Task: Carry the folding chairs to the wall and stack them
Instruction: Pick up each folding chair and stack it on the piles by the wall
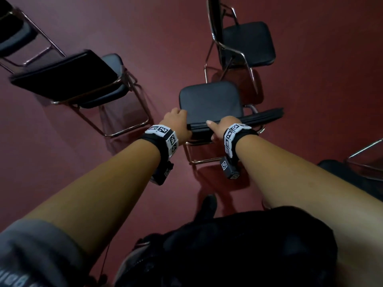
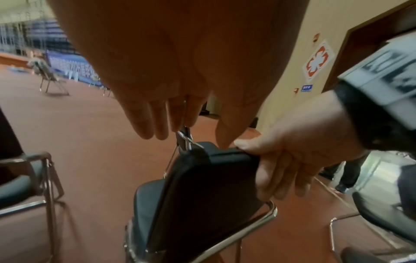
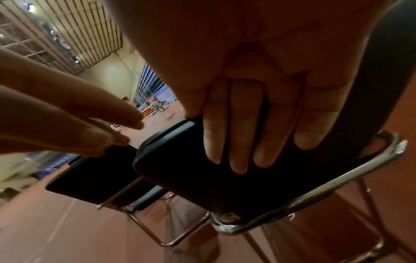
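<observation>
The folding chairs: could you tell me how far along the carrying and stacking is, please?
Done: nothing visible; no stack shows, and the chair on the left and the chair ahead stand unfolded on the floor. In hand: the right hand grips the backrest of the near chair, its seat still open; the left hand is at the backrest's other end. Left: folding, carrying and stacking all.

Looks like a big sports hall or event venue: dark red floor (image 1: 170, 27) all over, black padded folding chairs (image 1: 246, 42) scattered around, blue banners (image 2: 72, 65) along the far side at 10 o'clock, and a red-cross sign (image 2: 318, 59) on the beige wall at 2 o'clock.
</observation>
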Action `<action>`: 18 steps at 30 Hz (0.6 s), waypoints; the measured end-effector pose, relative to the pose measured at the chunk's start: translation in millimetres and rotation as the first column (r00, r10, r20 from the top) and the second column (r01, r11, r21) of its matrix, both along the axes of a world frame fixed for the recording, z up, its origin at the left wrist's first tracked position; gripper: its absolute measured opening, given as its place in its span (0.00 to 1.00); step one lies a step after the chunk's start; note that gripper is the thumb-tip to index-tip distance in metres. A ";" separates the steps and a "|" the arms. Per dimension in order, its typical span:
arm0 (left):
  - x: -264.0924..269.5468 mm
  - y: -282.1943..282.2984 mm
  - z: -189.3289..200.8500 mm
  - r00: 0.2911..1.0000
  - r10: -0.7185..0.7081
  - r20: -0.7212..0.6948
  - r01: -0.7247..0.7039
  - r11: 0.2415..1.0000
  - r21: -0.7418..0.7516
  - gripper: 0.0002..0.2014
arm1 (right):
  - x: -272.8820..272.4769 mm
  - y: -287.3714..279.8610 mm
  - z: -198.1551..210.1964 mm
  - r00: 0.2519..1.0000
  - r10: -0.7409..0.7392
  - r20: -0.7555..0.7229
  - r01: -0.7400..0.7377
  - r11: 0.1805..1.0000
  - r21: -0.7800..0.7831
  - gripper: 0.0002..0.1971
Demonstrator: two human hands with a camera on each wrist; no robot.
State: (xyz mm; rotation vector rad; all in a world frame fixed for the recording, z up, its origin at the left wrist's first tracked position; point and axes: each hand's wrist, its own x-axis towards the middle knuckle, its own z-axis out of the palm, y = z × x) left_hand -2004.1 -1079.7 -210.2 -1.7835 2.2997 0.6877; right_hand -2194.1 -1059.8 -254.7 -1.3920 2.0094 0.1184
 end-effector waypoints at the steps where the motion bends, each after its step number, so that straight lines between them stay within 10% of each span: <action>1: -5.5 -13.3 -2.6 0.999 -0.033 -0.003 0.033 0.999 0.029 0.30 | -3.3 -10.5 3.3 1.000 0.028 -0.007 -0.028 0.999 0.024 0.37; 18: -61.2 -221.6 -51.0 0.952 -0.291 0.090 0.275 0.948 0.161 0.27 | -20.3 -179.9 12.1 0.813 -0.325 0.484 0.275 0.946 0.174 0.34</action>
